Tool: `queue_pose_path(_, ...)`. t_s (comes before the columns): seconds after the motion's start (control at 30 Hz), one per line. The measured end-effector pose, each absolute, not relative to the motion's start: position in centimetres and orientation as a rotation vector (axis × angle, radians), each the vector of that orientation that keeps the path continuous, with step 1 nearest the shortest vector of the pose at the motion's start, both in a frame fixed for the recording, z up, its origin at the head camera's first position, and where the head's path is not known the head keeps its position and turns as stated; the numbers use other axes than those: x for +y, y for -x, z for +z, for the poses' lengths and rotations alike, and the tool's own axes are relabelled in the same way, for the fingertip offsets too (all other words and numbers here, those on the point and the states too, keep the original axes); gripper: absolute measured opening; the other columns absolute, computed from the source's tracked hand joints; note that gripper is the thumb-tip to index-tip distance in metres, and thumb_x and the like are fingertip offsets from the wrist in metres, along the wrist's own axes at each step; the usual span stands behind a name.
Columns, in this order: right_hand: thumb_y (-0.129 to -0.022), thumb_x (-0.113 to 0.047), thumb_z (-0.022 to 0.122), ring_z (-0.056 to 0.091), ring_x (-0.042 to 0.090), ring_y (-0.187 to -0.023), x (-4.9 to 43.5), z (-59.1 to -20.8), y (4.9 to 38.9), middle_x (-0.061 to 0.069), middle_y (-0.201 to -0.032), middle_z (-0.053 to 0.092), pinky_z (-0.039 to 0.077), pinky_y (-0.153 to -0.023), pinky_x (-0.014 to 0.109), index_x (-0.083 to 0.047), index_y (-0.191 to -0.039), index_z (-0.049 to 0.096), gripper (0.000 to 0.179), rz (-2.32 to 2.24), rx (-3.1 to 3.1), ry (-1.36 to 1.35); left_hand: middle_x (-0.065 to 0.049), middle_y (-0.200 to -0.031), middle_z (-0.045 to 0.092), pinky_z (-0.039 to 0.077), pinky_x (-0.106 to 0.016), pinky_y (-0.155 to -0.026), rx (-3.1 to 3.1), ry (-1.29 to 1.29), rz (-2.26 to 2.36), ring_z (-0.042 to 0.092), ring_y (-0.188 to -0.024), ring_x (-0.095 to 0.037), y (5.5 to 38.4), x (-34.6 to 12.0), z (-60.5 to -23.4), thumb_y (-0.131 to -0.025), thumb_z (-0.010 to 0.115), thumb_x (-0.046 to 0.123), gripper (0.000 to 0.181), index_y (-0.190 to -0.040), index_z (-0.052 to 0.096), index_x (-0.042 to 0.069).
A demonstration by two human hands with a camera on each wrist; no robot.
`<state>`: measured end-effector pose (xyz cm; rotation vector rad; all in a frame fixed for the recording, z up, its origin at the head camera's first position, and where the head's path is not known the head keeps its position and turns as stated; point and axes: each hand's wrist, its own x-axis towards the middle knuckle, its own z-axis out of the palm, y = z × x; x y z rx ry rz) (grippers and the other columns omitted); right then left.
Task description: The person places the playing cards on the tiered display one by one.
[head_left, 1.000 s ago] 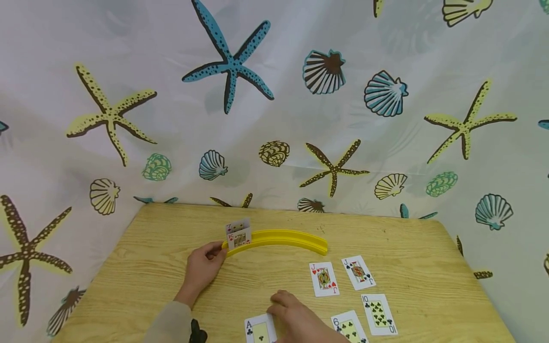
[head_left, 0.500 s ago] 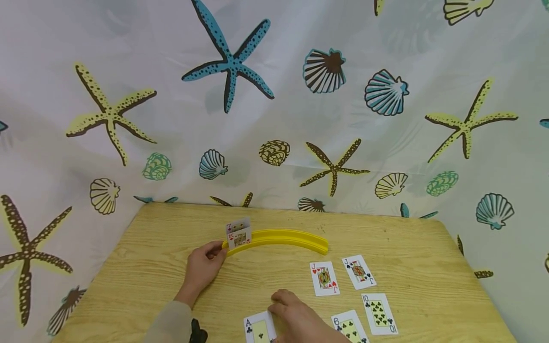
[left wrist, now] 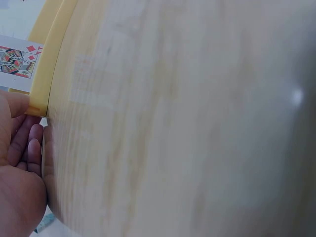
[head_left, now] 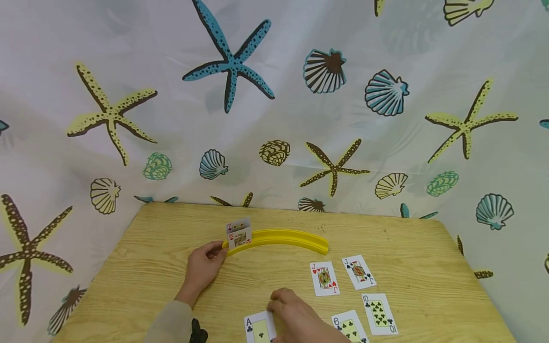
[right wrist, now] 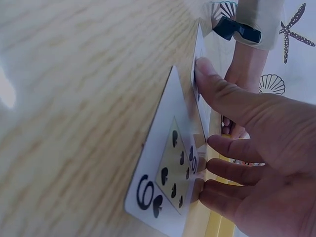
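My left hand (head_left: 205, 267) pinches the left end of a curved yellow card holder (head_left: 289, 236) between thumb and fingers. Near that end stand a king of diamonds (head_left: 241, 239) and, behind it, a red seven (head_left: 238, 225). At the front of the table, my right hand (head_left: 298, 317) is at the right edge of an ace of clubs (head_left: 259, 328). In the right wrist view, thumb and forefinger hold this ace card (right wrist: 199, 44) by its edge, and the other fingertips reach down to the table. The ace's lower part is cut off in the head view.
Right of my right hand lie a black six (head_left: 349, 328), a ten of clubs (head_left: 379, 314), a jack of hearts (head_left: 324, 279) and a black jack (head_left: 358, 272), all face up. A patterned curtain (head_left: 274, 119) hangs behind the wooden table (head_left: 171, 228).
The right hand and the ace have shifted very slightly away from the table's front edge. The left hand, holder and other cards look still.
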<state>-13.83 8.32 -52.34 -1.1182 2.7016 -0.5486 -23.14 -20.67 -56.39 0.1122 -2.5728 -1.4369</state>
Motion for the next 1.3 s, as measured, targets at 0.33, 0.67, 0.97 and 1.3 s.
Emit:
queue_pose_path(0.33,-0.069,-0.044,0.099,0.056,0.014,-0.123,7.5,-51.9,13.6,0.002,-0.131,0.060,0.050,-0.109,0.030,-0.014,-0.118,0.065,0.067,-0.544,2.730,1.012,-0.012,-0.110,0.079,0.053,-0.022,-0.079,-2.594,-0.111,-1.423,0.068,-0.091,-0.014,23.3,-20.9,-56.7,-0.102,0.072,0.019,0.030,-0.128,0.075,0.005)
queue_pose_path(0.67,-0.087,-0.021,0.089,0.057,0.004,-0.090,6.7,-51.2,14.2,-0.004,-0.105,0.067,0.052,-0.084,0.025,-0.019,-0.107,0.060,0.035,-0.951,2.561,0.669,-0.011,-0.110,0.079,0.052,-0.023,-0.080,-2.604,-0.126,-1.415,0.069,-0.091,-0.015,23.4,-21.0,-56.6,-0.102,0.071,0.021,0.031,-0.129,0.075,0.006)
queue_pose_path(0.97,-0.100,-0.008,0.072,0.061,0.002,-0.078,7.7,-50.1,16.1,0.001,-0.091,0.074,0.050,-0.074,0.019,-0.013,-0.108,0.056,0.019,-1.427,2.375,0.706,-0.012,-0.109,0.079,0.052,-0.022,-0.078,-2.587,-0.122,-1.406,0.068,-0.089,-0.014,23.2,-20.7,-56.5,-0.101,0.072,0.020,0.029,-0.127,0.076,0.006)
queue_pose_path(1.3,-0.101,-0.005,0.070,0.069,0.016,-0.086,8.7,-48.2,19.4,0.005,-0.096,0.077,0.053,-0.075,0.023,-0.010,-0.115,0.056,0.020,-1.479,2.581,0.739,-0.012,-0.108,0.079,0.052,-0.022,-0.079,-2.577,-0.109,-1.423,0.068,-0.090,-0.015,23.3,-20.7,-56.4,-0.102,0.072,0.020,0.028,-0.126,0.077,0.006)
